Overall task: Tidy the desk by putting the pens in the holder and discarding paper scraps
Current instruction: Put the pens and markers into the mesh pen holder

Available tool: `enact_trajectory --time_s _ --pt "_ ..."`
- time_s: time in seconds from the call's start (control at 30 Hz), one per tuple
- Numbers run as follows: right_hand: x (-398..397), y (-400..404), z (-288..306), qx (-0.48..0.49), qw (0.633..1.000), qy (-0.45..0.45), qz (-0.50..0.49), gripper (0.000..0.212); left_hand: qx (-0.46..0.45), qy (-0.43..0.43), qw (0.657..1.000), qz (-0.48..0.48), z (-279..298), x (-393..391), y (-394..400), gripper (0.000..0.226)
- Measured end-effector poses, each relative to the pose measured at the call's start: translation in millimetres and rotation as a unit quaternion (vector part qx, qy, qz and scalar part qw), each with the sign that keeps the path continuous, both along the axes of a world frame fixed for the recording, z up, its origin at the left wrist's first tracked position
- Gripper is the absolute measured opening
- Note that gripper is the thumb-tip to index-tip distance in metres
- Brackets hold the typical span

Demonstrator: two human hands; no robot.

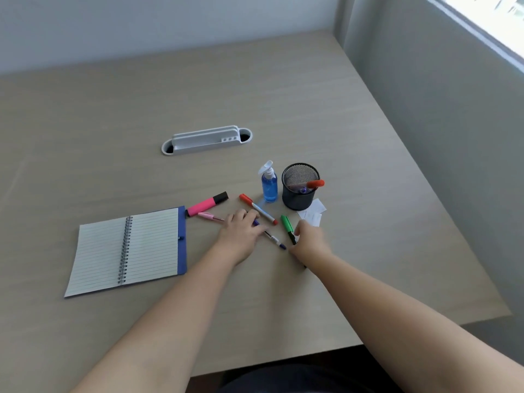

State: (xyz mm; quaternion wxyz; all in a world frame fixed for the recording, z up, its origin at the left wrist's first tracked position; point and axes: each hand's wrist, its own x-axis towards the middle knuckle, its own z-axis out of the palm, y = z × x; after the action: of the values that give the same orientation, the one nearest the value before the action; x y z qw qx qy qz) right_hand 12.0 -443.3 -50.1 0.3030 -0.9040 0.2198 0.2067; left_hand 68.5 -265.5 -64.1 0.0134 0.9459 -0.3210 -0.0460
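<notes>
A black mesh holder (pixel 300 194) stands on the desk with an orange-capped marker and a purple pen inside. Loose on the desk lie a pink highlighter (pixel 207 204), a pink pen (pixel 209 217), a red-capped marker (pixel 257 209), a purple pen (pixel 273 239) and a green marker (pixel 288 228). My left hand (pixel 241 236) rests over the purple pen and touches the pink pen's end. My right hand (pixel 310 242) pinches the lower end of the green marker, which still lies on the desk. White paper scraps (pixel 313 212) lie beside the holder.
A blue spray bottle (pixel 268 182) stands just left of the holder. An open spiral notebook (pixel 127 251) lies at the left. A grey cable grommet tray (pixel 206 140) sits further back. The desk's right edge runs along a grey wall.
</notes>
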Motion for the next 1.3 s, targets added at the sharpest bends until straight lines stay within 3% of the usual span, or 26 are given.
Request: enact_trajectory --time_s 0.13,0.23,0.3,0.37,0.43,0.53,0.63,0.7,0.83,0.93,1.07,1.23,1.3 --pt "-13.3 -8.3 -0.6 -0.004 1.0 0.029 -0.006 0.043 0.105 -0.007 0.994 0.011 -3.5 6.9 -10.9 0.03" --pt "-22.7 -18.0 5.6 -0.01 0.999 0.044 0.0 0.036 0.13 -0.032 0.99 -0.052 -5.0 6.3 -12.5 0.033" --pt "-28.6 -24.3 14.4 0.011 0.999 0.034 -0.015 0.026 0.102 -0.066 0.987 -0.109 -3.2 6.4 -11.1 0.033" --pt "-32.7 -29.0 26.3 0.058 0.997 -0.026 -0.032 0.015 0.073 -0.081 0.987 -0.116 1.2 7.9 -9.9 0.027" --pt "-34.6 -31.4 45.7 0.098 0.983 -0.151 -0.02 0.026 0.031 -0.085 0.99 -0.107 4.0 10.3 -8.0 0.026" --pt "-24.0 -37.0 80.6 0.122 0.938 -0.325 -0.024 0.03 -0.049 -0.095 0.99 -0.091 21.4 7.9 -8.8 0.017" --pt "3.9 -46.3 105.4 0.163 0.895 -0.399 -0.111 0.033 -0.123 -0.098 0.985 -0.076 41.7 6.8 -11.7 0.016" --pt "24.0 -52.4 114.2 0.167 0.902 -0.366 -0.155 0.027 -0.168 -0.098 0.98 -0.048 56.1 5.6 -14.0 0.016" --pt "45.9 -57.9 102.6 0.157 0.947 -0.238 -0.147 0.018 -0.231 -0.128 0.964 -0.014 84.6 5.8 -27.3 0.027" --pt "50.1 -59.3 92.3 0.149 0.955 -0.214 -0.139 0.018 -0.255 -0.136 0.957 -0.005 98.0 11.7 -39.5 0.016" --pt "50.4 -66.0 86.6 0.154 0.956 -0.202 -0.148 0.022 -0.234 -0.102 0.967 0.004 100.8 24.2 -53.2 0.016" --pt "49.0 -73.1 80.3 0.132 0.962 -0.204 -0.128 0.05 -0.16 -0.042 0.986 0.032 95.2 37.3 -76.5 0.026" --pt "43.0 -73.1 74.8 0.121 0.959 -0.223 -0.127 0.049 -0.162 -0.013 0.986 0.046 91.9 38.7 -81.6 0.032"
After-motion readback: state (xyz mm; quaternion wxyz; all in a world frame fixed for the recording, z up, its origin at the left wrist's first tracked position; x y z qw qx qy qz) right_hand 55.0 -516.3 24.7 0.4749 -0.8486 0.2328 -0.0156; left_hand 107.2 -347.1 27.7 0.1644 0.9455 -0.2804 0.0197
